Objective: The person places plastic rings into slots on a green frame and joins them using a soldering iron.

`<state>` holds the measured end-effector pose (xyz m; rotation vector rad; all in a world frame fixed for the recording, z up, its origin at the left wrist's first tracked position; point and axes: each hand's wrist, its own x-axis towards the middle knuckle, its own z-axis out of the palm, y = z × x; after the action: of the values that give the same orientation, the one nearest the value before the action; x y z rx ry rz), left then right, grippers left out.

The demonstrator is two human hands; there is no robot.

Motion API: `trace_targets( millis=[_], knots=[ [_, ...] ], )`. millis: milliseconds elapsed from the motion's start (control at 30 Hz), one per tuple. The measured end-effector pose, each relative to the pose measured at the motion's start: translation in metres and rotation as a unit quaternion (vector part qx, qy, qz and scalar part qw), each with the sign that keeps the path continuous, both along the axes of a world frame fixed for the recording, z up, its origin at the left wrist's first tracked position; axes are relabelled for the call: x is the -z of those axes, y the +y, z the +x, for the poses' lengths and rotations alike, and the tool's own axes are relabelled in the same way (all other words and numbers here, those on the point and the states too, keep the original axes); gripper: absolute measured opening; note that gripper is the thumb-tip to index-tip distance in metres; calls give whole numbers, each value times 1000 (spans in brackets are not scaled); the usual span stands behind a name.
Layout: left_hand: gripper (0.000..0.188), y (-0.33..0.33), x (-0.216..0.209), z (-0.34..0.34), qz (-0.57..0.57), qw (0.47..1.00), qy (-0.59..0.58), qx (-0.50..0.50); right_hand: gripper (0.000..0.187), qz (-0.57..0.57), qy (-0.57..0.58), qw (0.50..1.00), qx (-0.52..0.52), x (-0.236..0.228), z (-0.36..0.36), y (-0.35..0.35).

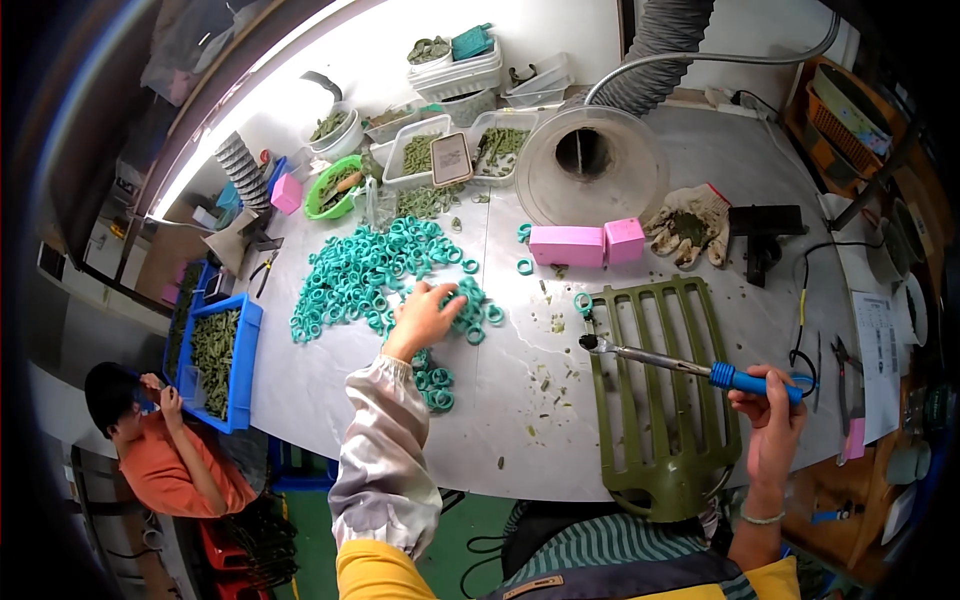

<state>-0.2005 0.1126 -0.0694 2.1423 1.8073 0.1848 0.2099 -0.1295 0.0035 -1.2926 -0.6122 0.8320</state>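
My left hand [424, 318] reaches over a heap of small teal rings [370, 262], its bent fingers apart and touching the rings near the heap's right side. In my right hand [772, 420] is a soldering iron [745, 380] with a blue handle and a long metal shaft. Its dark rounded tip points left and sits over the upper left edge of an olive-green slatted rack [650, 400]. By that tip, one teal ring [583, 301] stands at the rack's corner. The rack's near end overhangs the front edge of the table.
Pink blocks [567, 246], a work glove [692, 225] and a wide clear funnel [548, 180] on a grey hose lie beyond the rack. Tubs of green pieces [420, 150] line the back. A blue crate [245, 350] stands left, near a person in orange [180, 460]. Pliers [845, 360] lie right.
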Motion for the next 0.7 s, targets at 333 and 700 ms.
trace_targets(
  millis=[333,700],
  knots=[
    [15,57,7,-9,341,934,-35,97,27,7,-5,1000,-7,-10,-4,-4],
    [26,19,-15,19,-169,829,-529,-70,28,5,-10,999,35,-10,8,-11]
  ],
)
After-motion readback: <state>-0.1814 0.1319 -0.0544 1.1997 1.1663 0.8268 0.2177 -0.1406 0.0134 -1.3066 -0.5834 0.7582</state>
